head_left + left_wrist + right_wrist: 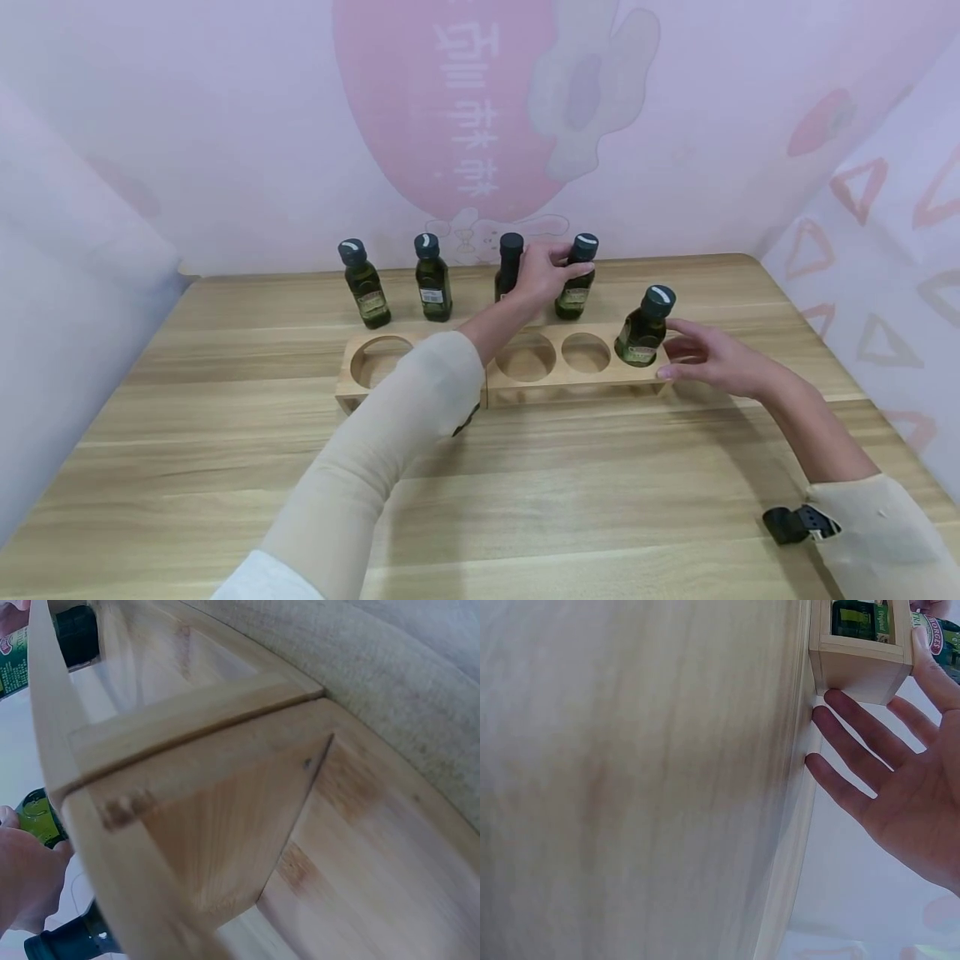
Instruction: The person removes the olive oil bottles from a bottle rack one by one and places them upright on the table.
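My left hand [542, 273] reaches over the wooden rack and holds a dark green bottle [573, 300] by its upper part, behind the rack. In the left wrist view, that hand's fingers curl at a green bottle [39, 819] beyond the rack frame [202, 757]. My right hand [712, 360] is at the rack's right end, fingers spread, fingertips right at the end panel [859, 673]. A labelled green bottle [640, 340] stands tilted in the rack's rightmost hole. The round holes [527, 358] left of it hold no bottle; my left forearm hides part of the rack.
Behind the rack stand a bottle [369, 292] at the far left, another bottle [432, 287] beside it and a taller black-capped bottle [508, 265] by my left hand. All are on the wooden table [525, 483], with a printed curtain [262, 167] along its back edge.
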Tool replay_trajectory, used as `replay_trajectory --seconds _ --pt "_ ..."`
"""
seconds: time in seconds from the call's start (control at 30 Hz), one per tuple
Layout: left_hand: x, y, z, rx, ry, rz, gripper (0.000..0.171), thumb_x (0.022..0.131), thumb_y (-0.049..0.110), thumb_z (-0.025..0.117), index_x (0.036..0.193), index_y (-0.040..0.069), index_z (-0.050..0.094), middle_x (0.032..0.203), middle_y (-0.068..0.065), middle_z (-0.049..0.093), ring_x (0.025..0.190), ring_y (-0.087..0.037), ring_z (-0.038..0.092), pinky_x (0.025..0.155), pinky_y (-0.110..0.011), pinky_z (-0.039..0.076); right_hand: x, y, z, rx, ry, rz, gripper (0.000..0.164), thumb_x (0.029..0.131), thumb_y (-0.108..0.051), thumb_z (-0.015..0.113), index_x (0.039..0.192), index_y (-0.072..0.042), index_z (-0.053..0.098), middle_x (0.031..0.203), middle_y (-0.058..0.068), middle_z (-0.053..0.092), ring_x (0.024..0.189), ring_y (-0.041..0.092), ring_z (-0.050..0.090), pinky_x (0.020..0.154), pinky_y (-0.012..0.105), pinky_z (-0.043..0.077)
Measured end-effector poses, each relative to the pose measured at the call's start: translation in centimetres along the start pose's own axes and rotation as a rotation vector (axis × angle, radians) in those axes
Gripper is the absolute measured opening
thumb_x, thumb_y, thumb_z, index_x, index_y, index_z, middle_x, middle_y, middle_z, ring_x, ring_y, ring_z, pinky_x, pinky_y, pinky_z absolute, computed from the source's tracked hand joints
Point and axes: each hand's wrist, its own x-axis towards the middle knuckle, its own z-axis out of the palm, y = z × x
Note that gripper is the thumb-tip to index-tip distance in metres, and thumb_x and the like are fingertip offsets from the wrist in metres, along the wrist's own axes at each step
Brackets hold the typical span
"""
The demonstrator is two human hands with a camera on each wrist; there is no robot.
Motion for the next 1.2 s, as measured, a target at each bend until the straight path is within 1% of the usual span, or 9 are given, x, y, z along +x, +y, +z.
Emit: replay_trajectory --seconds 0.17,0.3,0.63,0.83,1.0,1.1,1.2 --pt "0.13 -0.13 0.1 0.0 0.012 0.006 0.031 0.092 0.012 0.081 0.122 0.007 0.078 0.12 -0.01 0.076 0.12 -0.024 0.069 0.104 -0.035 0.054 0.1 0.0 0.02 -0.003 -0.001 -0.008 0.079 0.099 -0.012 0.072 0.157 0.012 0.024 0.147 0.042 0.045 0.135 0.058 0.047 0.108 0.063 0.045" --pt "0.16 -0.1 0.15 0.013 0.015 0.013 0.032 0.093 0.013 0.08 0.124 0.008 0.077 0.122 -0.009 0.075 0.12 -0.024 0.069 0.104 -0.035 0.054 0.13 -0.05 0.01 -0.007 0.002 -0.017 0.078 0.099 -0.011 0.072 0.157 0.013 0.025 0.146 0.042 0.046 0.134 0.057 0.049 0.107 0.062 0.046" --pt "-0.13 -0.09 0.39 0.054 0.024 0.034 0.035 0.095 0.016 0.077 0.13 0.009 0.074 0.127 -0.009 0.073 0.119 -0.022 0.069 0.1 -0.03 0.056 0.03 -0.09 0.05 -0.007 0.008 -0.013 0.078 0.099 -0.011 0.072 0.157 0.013 0.025 0.146 0.042 0.046 0.133 0.057 0.049 0.107 0.062 0.046" --pt "-0.08 -0.39 0.27 0.016 0.033 0.008 0.036 0.096 0.016 0.076 0.131 0.008 0.072 0.131 -0.01 0.071 0.121 -0.025 0.068 0.102 -0.035 0.055 0.06 -0.04 0.18 -0.009 0.008 -0.02 0.078 0.098 -0.012 0.072 0.156 0.013 0.027 0.147 0.041 0.046 0.132 0.056 0.051 0.107 0.061 0.047" --pt "-0.02 -0.45 0.22 0.02 0.022 0.015 0.037 0.097 0.016 0.075 0.133 0.009 0.071 0.132 -0.011 0.07 0.122 -0.025 0.068 0.102 -0.036 0.055 0.0 -0.12 0.14 -0.003 0.009 -0.018 0.078 0.099 -0.011 0.072 0.157 0.013 0.026 0.147 0.041 0.045 0.133 0.057 0.05 0.107 0.062 0.046" --pt "-0.03 -0.37 0.25 0.034 0.02 0.023 0.037 0.097 0.016 0.075 0.133 0.009 0.071 0.132 -0.01 0.07 0.124 -0.025 0.066 0.103 -0.036 0.055 -0.02 -0.19 0.1 0.001 0.008 -0.017 0.078 0.099 -0.011 0.072 0.157 0.013 0.025 0.148 0.041 0.045 0.133 0.057 0.049 0.107 0.062 0.046" --pt "-0.13 -0.23 0.26 0.058 0.013 0.026 0.039 0.097 0.017 0.076 0.134 0.009 0.07 0.136 -0.009 0.068 0.131 -0.024 0.062 0.107 -0.035 0.052 -0.04 -0.22 0.08 0.003 0.006 -0.016 0.078 0.099 -0.011 0.072 0.157 0.014 0.025 0.147 0.041 0.045 0.133 0.057 0.049 0.107 0.062 0.046"
